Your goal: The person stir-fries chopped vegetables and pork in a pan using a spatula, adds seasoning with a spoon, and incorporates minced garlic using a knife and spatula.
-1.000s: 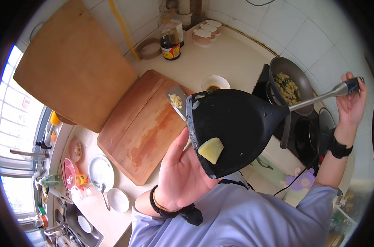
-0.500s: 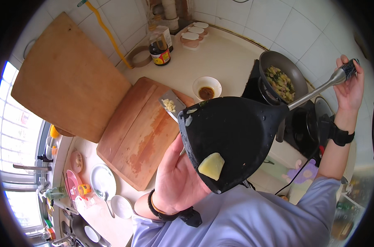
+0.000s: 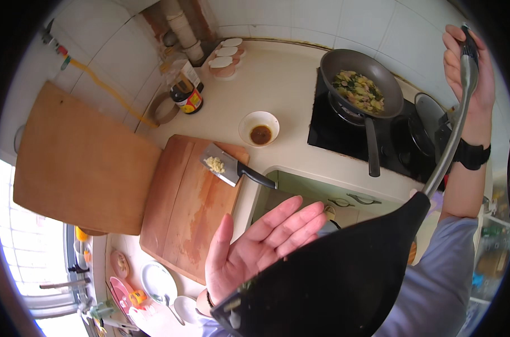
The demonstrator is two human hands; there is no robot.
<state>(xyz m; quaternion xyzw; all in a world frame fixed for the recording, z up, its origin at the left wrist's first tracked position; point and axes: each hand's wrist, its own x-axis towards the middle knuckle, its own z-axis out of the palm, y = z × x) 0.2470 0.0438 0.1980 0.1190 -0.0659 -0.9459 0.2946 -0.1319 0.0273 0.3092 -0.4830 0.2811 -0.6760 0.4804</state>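
Observation:
My right hand [image 3: 483,92], raised at the upper right, is closed around the handle of a spatula [image 3: 333,281] with a wide black head and metal shaft. That head hangs large and close in the lower middle, with small bits stuck near its edge. Beside and partly behind it, my left hand [image 3: 246,253] is open, palm up, fingers stretched out, with nothing seen in it; part of the hand is hidden by the spatula. Chopped garlic [image 3: 214,164] lies on the blade of a cleaver [image 3: 228,175] resting on the wooden cutting board [image 3: 196,224].
On the black cooktop [image 3: 320,126] stands a frying pan [image 3: 378,70] of chopped food, its handle [image 3: 372,146] pointing toward me. A white bowl [image 3: 248,121] holds brown sauce. Another board [image 3: 86,163] leans at left. A sauce bottle [image 3: 187,100] stands behind; plates [image 3: 159,279] lie lower left.
The spatula head has swung down and closer, its underside or face now dark. The pale yellow chunk on it is out of sight. My left fingers now show, stretched out. The view has shifted.

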